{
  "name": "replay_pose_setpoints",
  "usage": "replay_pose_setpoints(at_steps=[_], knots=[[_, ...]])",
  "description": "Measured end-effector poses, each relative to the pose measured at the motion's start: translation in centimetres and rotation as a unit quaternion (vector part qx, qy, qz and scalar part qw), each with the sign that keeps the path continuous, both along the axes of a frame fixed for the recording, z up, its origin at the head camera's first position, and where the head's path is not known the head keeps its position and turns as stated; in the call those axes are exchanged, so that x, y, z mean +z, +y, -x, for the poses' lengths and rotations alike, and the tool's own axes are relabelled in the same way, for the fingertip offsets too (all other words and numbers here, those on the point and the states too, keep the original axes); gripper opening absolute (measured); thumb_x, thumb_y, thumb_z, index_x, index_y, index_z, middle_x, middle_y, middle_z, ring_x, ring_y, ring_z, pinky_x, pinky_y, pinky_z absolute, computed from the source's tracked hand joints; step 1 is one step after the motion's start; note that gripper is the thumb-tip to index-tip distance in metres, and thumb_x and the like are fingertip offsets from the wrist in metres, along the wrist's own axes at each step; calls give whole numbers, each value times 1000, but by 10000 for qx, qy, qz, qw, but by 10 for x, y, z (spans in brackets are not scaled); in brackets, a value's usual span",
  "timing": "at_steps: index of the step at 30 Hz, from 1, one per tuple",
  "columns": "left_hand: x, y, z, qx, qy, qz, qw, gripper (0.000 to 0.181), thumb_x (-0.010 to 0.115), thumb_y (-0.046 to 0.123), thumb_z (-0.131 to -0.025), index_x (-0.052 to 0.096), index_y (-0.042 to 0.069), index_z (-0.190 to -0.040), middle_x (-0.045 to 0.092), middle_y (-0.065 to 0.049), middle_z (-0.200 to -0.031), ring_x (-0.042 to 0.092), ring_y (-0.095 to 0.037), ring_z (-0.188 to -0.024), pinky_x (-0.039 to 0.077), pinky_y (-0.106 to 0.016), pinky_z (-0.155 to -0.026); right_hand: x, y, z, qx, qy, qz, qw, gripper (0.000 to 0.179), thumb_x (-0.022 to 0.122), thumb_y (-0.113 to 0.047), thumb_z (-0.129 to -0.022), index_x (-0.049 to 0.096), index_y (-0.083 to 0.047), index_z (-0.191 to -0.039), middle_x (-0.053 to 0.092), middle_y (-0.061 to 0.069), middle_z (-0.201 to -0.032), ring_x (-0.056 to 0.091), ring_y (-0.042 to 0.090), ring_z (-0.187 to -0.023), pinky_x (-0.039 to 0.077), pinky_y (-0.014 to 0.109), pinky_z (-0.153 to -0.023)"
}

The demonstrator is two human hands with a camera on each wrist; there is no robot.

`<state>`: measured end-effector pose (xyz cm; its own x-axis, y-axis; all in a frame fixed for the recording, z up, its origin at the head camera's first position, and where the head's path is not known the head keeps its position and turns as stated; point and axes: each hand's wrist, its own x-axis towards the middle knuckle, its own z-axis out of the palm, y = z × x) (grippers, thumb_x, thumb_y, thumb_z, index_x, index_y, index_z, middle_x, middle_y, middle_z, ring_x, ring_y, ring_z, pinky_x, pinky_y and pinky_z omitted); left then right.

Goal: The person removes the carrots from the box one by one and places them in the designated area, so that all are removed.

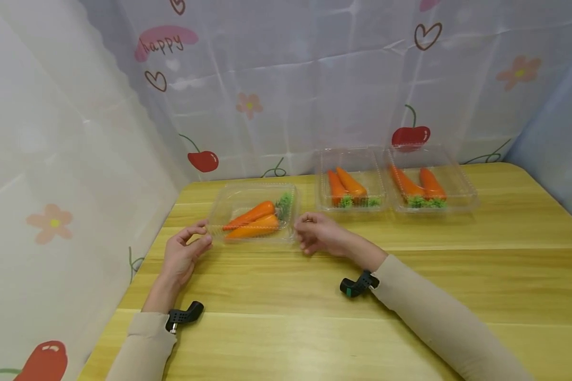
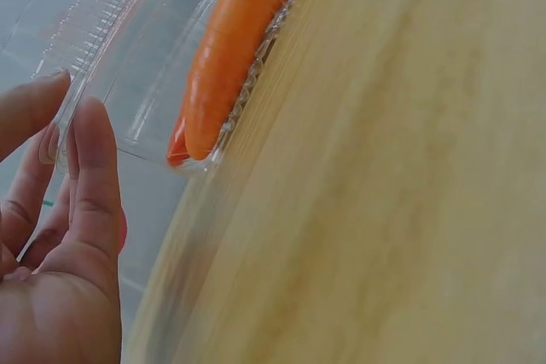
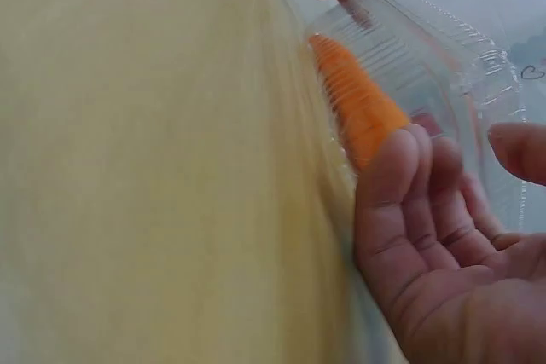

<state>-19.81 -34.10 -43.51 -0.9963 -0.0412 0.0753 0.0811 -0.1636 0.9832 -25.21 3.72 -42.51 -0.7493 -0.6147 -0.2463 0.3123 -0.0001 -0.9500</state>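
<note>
A clear plastic clamshell box (image 1: 240, 193) stands on the left part of the table, its lid over two orange carrots (image 1: 255, 226) with green tops. My left hand (image 1: 181, 259) is at the box's left front corner; in the left wrist view the thumb and fingers (image 2: 94, 138) pinch its rim. Beside the right wall is my right hand (image 1: 321, 234). The right wrist view has its bent fingers (image 3: 388, 181) against or very near that wall, with the thumb (image 3: 520, 153) held apart. Exact contact there cannot be told.
Two more clear boxes with carrots stand side by side at the back, a middle one (image 1: 350, 159) and a right one (image 1: 453, 177). A patterned curtain (image 1: 305, 95) hangs behind the wooden table (image 1: 276, 323). Another curtain (image 1: 76, 159) hangs along the left.
</note>
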Motion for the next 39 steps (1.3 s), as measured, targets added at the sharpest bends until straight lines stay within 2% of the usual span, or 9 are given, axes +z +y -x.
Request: replay_pose_setpoints(at_steps=[3, 6, 10, 14, 19, 21, 27, 32, 39], knots=[[0, 1, 0, -15, 1, 45, 10000, 17, 70, -6, -93, 73, 10, -99, 57, -2, -140, 67, -19, -119, 63, -25, -82, 7, 9, -1, 299, 438, -427, 9977, 22, 49, -22, -110, 49, -3, -119, 59, 9, -91, 61, 20, -72, 56, 31, -63], [0, 2, 0, -32, 18, 67, 10000, 18, 71, -6, -92, 73, 10, -100, 56, -2, -141, 68, -18, -115, 63, -25, -82, 13, 19, -2, 438, 1389, -1061, 9836, 29, 55, -26, -108, 54, 1, -117, 61, 15, -90, 62, 24, -73, 57, 33, -64], [2, 2, -1, -52, 43, 19, 10000, 17, 72, -7, -91, 73, 8, -101, 57, -3, -142, 70, -17, -111, 63, -26, -83, 15, 30, -6, 221, 2947, -1619, 9415, 20, 66, -25, -103, 64, -6, -106, 66, 14, -94, 65, 27, -76, 58, 35, -67], [2, 0, -3, 2, 38, -14, 10000, 18, 71, -8, -91, 73, 7, -101, 58, -1, -140, 71, -17, -109, 63, -26, -82, 14, 31, -12, 32, 4121, -1494, 8988, 14, 74, -20, -97, 68, -11, -106, 67, 7, -104, 66, 22, -85, 59, 36, -72], [2, -1, -3, 8, 51, -6, 10000, 17, 71, -8, -91, 73, 6, -102, 59, 0, -139, 69, -19, -114, 63, -26, -83, 12, 21, -17, -54, 5192, -1359, 8437, 24, 80, -18, -92, 73, -10, -113, 69, 7, -113, 63, 23, -91, 60, 38, -69], [1, -2, -3, 7, 50, -4, 10000, 17, 71, -7, -91, 73, 6, -102, 59, -1, -139, 69, -19, -114, 63, -26, -83, 11, 17, -18, 21, 5344, -1398, 8336, 25, 79, -20, -92, 73, -11, -114, 69, 4, -116, 62, 23, -92, 60, 37, -68], [-2, -2, -2, 23, 23, -44, 10000, 17, 72, -7, -91, 73, 6, -101, 59, -1, -139, 72, -16, -107, 63, -26, -82, 12, 9, -22, 189, 5405, -1498, 8277, 22, 78, -18, -93, 74, -9, -113, 68, 1, -119, 63, 19, -92, 57, 32, -67], [-2, -1, -2, 26, 10, -48, 10000, 17, 71, -8, -92, 73, 7, -100, 59, -1, -139, 71, -16, -110, 63, -26, -82, 12, 6, -23, 106, 5353, -1570, 8299, 14, 78, -17, -93, 77, -10, -105, 69, 1, -112, 66, 21, -94, 59, 29, -71], [-1, 1, -3, 37, -60, 10, 10000, 17, 72, -7, -92, 73, 7, -101, 59, 1, -139, 67, -18, -116, 63, -26, -83, 13, 4, -21, 111, 5175, -1753, 8374, 9, 75, -19, -95, 80, -13, -101, 68, -3, -106, 63, 10, -88, 59, 28, -78]])
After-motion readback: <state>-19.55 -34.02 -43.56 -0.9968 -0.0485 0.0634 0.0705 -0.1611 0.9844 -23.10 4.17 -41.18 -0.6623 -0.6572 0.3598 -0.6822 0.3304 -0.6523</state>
